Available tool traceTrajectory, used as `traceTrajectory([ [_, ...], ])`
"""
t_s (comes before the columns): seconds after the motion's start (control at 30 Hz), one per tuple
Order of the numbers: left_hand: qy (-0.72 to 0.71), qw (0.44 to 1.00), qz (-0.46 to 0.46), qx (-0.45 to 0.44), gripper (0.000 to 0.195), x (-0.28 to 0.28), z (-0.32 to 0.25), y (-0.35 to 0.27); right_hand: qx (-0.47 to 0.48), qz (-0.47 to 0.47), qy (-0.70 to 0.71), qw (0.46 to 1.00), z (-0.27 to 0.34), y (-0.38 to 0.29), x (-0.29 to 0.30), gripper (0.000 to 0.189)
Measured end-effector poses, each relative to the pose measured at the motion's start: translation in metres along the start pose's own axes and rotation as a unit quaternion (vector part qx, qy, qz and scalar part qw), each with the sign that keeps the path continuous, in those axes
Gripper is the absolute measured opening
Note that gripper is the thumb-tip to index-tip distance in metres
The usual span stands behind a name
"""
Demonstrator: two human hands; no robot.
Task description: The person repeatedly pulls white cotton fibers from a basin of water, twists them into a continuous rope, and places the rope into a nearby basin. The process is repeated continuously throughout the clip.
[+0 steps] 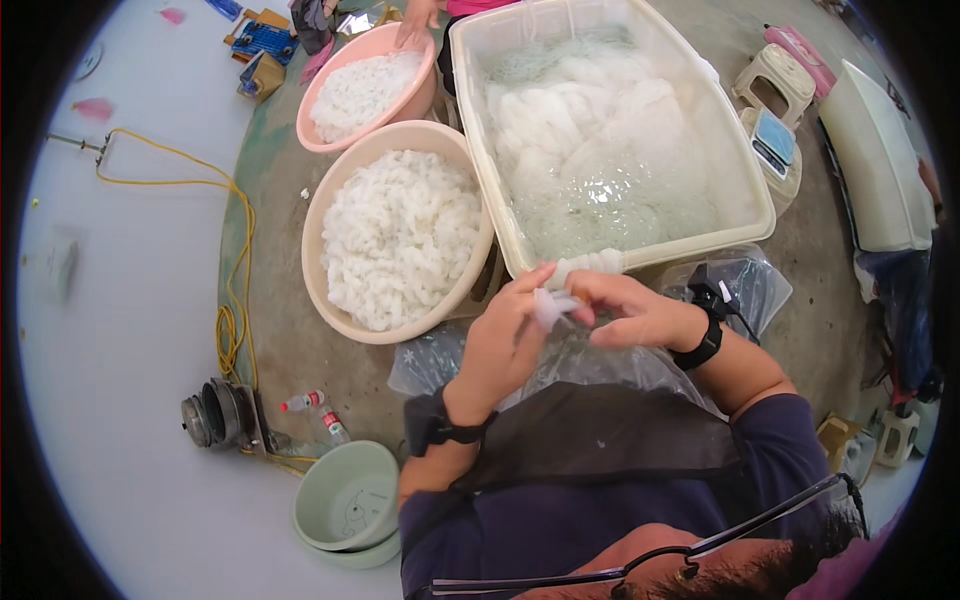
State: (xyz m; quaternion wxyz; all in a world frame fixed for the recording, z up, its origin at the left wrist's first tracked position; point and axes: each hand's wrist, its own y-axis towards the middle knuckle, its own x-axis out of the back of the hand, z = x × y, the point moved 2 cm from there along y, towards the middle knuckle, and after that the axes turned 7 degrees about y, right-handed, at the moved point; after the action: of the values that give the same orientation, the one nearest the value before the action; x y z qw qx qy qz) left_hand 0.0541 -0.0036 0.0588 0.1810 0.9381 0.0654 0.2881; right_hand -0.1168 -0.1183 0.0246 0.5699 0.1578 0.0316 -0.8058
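Note:
Both hands meet above my lap, close to the near rim of a large cream plastic tub (641, 259). A small strip of white, semi-sheer material (553, 307) lies on my left hand (506, 341), held around its fingers. At the strip's right end, my right hand (626, 304) pinches it, its fingers partly blurred. White rolled fibre (592, 264) rests against the tub's near rim just behind the hands. Inside the tub, a mass of wet white fibre (585, 135) lies in water. Clear plastic sheeting (600, 364) covers my lap over a dark apron.
Left of the tub, a beige basin (319, 289) and a pink basin (309, 135) hold white fibre; another person's hand (417, 21) touches the pink one. Green basins (307, 502), plastic bottles (332, 424) and a yellow hose (247, 247) are at the left. A scale (772, 146) and stool (776, 79) stand right.

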Motion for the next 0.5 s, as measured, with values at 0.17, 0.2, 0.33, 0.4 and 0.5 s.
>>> traceTrajectory([
  [0.17, -0.375, 0.912, -0.052, 0.161, 0.020, -0.007, 0.002, -0.008, 0.026, -0.096, -0.362, 0.927, 0.009, 0.006, 0.006, 0.023],
  [0.2, -0.367, 0.913, -0.053, 0.173, 0.020, -0.012, 0.003, -0.008, 0.083, -0.101, -0.429, 0.894, 0.009, 0.008, 0.004, 0.024],
  [0.33, -0.292, 0.919, -0.197, 0.178, 0.021, -0.016, 0.004, -0.008, -0.083, 0.067, -0.123, 0.987, -0.010, 0.006, -0.021, 0.027],
  [0.4, -0.469, 0.845, -0.129, 0.223, 0.020, -0.010, 0.009, -0.007, 0.031, -0.002, -0.304, 0.952, -0.007, 0.008, -0.024, 0.025],
  [0.5, -0.448, 0.880, -0.002, 0.159, 0.025, 0.012, 0.022, 0.001, 0.047, -0.107, -0.260, 0.959, 0.006, 0.012, -0.020, 0.022],
])
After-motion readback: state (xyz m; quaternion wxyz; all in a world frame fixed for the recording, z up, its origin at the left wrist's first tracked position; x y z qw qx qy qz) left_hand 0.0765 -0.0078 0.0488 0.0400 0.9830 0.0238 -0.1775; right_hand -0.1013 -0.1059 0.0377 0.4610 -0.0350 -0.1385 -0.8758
